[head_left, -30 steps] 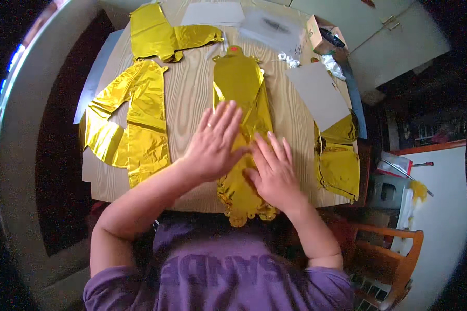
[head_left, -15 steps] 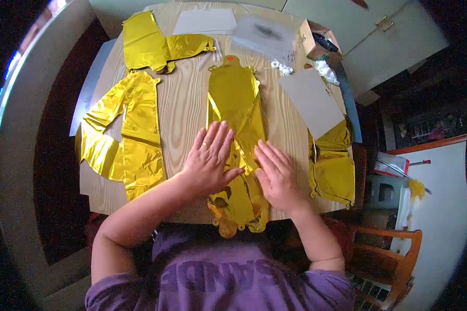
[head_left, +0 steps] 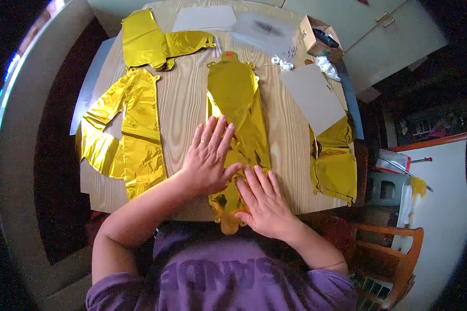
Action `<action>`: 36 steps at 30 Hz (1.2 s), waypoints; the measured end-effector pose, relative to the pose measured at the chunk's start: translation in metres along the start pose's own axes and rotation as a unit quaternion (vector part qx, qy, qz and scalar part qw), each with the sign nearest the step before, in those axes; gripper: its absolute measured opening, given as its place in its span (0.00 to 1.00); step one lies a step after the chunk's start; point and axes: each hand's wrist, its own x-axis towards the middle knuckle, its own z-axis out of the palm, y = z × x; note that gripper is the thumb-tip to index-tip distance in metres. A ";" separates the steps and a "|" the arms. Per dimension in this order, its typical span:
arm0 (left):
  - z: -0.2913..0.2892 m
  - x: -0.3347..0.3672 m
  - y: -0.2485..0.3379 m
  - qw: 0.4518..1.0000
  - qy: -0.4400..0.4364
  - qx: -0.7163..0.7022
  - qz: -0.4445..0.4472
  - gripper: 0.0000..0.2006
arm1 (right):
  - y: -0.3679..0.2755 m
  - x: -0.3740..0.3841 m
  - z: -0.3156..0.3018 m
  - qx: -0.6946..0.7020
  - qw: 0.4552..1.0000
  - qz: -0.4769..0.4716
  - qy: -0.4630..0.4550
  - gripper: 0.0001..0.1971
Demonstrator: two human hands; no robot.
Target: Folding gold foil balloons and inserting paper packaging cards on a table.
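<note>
A long gold foil balloon (head_left: 233, 88), deflated and partly folded, lies down the middle of the wooden table, its lower end reaching over the near edge. My left hand (head_left: 207, 155) rests flat on its left side, fingers stretched out and pointing away from me; a ring shows on one finger. Lower down on the right, my right hand (head_left: 262, 205) presses flat on the foil with its fingers spread. Part of the balloon is hidden under both hands. Neither hand grips anything.
More flat gold foil balloons lie at the left (head_left: 140, 119), far left (head_left: 145, 41) and right (head_left: 334, 173). A grey-white sheet (head_left: 314, 98) partly covers the right one. Further back are a white sheet (head_left: 205, 19), clear plastic bags (head_left: 262, 33), white string (head_left: 283, 64) and a cardboard box (head_left: 321, 39).
My right hand has moved down and left, from the balloon's right edge to flat on its lower part. The left hand has barely moved.
</note>
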 end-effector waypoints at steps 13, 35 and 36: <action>-0.010 -0.010 -0.028 0.999 0.018 -0.008 0.041 0.29 | -0.029 0.042 -0.002 0.029 0.990 -0.060 0.126 0.29; 0.006 0.025 -0.030 0.998 0.041 0.034 -0.018 0.39 | 0.014 0.026 -0.001 0.000 0.977 0.058 0.205 0.24; 0.004 0.025 -0.030 0.998 0.036 0.036 -0.020 0.39 | 0.019 0.023 -0.001 0.006 0.977 0.069 0.204 0.24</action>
